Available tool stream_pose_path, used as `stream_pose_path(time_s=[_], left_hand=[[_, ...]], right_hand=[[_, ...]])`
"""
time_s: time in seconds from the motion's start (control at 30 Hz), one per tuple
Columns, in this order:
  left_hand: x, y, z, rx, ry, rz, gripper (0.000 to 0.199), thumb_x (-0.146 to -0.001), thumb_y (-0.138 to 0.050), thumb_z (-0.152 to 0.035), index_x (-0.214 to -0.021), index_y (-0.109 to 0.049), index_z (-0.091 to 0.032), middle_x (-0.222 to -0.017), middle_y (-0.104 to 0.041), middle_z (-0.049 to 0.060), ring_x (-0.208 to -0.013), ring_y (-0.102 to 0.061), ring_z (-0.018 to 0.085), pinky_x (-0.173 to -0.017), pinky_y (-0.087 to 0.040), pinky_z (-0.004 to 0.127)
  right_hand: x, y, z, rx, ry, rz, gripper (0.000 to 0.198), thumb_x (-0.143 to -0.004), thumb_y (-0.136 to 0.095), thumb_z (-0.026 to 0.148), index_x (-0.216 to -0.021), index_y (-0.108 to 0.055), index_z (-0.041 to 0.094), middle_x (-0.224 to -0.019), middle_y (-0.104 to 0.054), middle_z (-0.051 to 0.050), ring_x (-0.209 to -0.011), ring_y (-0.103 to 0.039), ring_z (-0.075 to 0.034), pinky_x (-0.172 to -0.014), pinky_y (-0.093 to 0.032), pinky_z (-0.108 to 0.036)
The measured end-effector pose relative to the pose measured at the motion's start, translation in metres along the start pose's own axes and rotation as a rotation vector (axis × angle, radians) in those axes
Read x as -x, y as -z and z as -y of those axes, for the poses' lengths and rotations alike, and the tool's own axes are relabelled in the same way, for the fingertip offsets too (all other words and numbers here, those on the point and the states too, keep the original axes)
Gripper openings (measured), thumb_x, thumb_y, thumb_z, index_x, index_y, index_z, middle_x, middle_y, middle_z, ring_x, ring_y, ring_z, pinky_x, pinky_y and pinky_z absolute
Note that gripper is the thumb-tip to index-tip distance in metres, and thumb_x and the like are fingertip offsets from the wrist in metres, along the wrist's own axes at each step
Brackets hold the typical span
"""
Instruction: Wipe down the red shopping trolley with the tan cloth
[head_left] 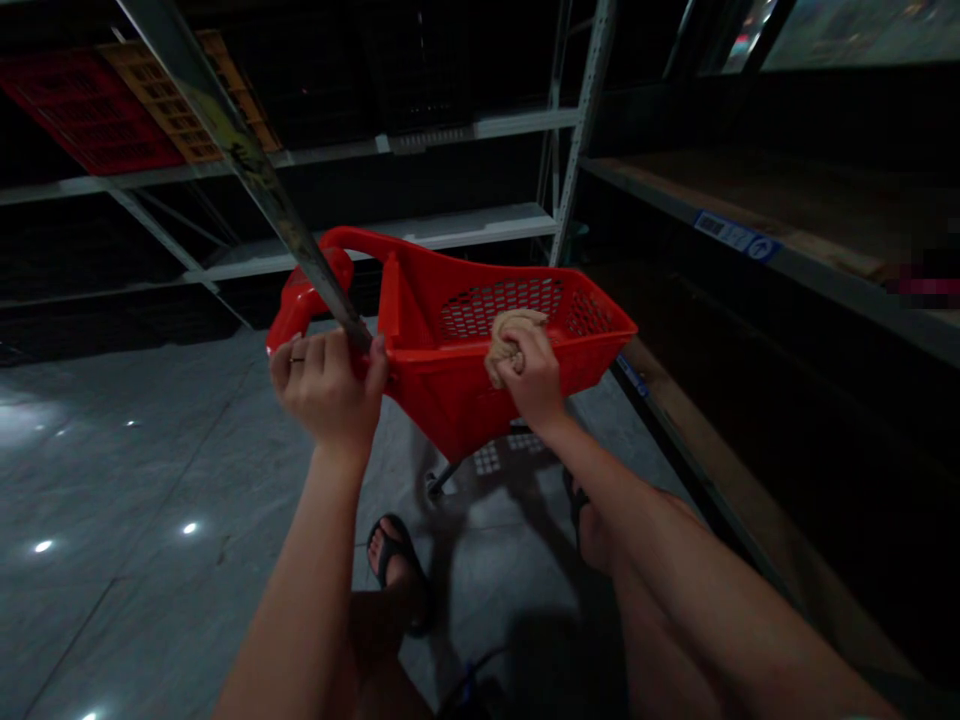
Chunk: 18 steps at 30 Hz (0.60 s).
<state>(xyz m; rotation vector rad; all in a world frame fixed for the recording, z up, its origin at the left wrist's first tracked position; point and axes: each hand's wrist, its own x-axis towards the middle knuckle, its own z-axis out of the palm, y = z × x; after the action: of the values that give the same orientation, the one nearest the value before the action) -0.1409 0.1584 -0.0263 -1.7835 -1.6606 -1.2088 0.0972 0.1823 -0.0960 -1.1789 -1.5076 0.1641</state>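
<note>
Cloth [517, 320] bunched at near rim of red cart [450, 400], clasped in right grip [534, 372]. Judged light, soft; hold by gathered folds. Left grip [326, 385] curled over cart's rear edge beside pole [251, 160]; plastic probably stiff, smooth.

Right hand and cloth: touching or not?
Touching. The head view shows the right hand's fingers curled around the bunched cloth.

A metal pole [255, 170] blocks the shopping cart [450, 400] near its handle [296, 305]. Its top is open; wooden shelving [780, 190] stands near the front edge.
</note>
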Motion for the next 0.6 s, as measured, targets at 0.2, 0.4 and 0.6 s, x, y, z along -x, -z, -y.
stream_pose_path(time_s=[0.2,0.4,0.6], left_hand=[[-0.009,-0.003,-0.016,-0.037,-0.040,0.027,0.037,-0.097,-0.052,-0.056,-0.086,-0.064,-0.022,-0.081,-0.073,0.010,-0.082,-0.067,0.027,-0.094,-0.042,0.046],[-0.013,-0.001,-0.029,-0.004,-0.177,0.107,0.043,-0.098,-0.048,-0.057,-0.082,-0.068,-0.022,-0.074,-0.073,0.007,-0.068,-0.066,0.022,-0.078,-0.041,0.038],[-0.011,-0.006,-0.031,0.010,-0.212,0.062,0.037,-0.098,-0.049,-0.053,-0.086,-0.068,-0.023,-0.079,-0.075,0.006,-0.071,-0.065,0.022,-0.080,-0.041,0.038]], right_hand=[[-0.002,-0.009,0.025,-0.028,0.010,-0.017,0.036,-0.077,-0.050,0.012,-0.108,-0.066,0.021,-0.117,-0.065,-0.010,-0.114,-0.060,-0.025,-0.107,-0.048,-0.042],[0.000,-0.026,0.083,-0.055,0.146,0.090,0.028,-0.086,-0.049,0.014,-0.106,-0.066,0.025,-0.105,-0.065,-0.006,-0.104,-0.060,-0.022,-0.098,-0.051,-0.037],[0.026,-0.028,0.007,0.022,-0.136,0.166,0.018,-0.070,-0.057,0.013,-0.085,-0.060,0.023,-0.099,-0.063,-0.007,-0.096,-0.060,-0.024,-0.092,-0.051,-0.038]])
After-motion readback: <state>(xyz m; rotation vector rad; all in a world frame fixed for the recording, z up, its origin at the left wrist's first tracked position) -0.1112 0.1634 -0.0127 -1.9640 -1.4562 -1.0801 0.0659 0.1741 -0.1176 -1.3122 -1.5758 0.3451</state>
